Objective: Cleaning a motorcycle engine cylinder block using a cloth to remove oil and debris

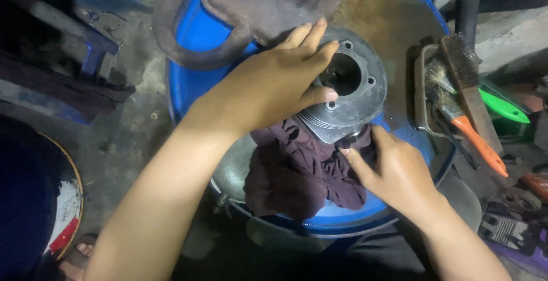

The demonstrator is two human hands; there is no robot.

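a blue drum (194, 35) with a rusty top lay under everything the fingers touched. a dark maroon rag (297, 172) sat bunched on its near edge, just below both sets of fingertips. on the rag rested a grey metal engine cylinder (357, 95), tilted, with fine cooling fins round its side, a round bore and small bolt holes in its flat face. the left hand (274, 84) lay over its top, fingers curled on the rim, thumb at the bore. the right hand (394, 170) pressed the rag against the fins, fingers bent. an orange-handled brush (471, 135) lay well right of the fingers.
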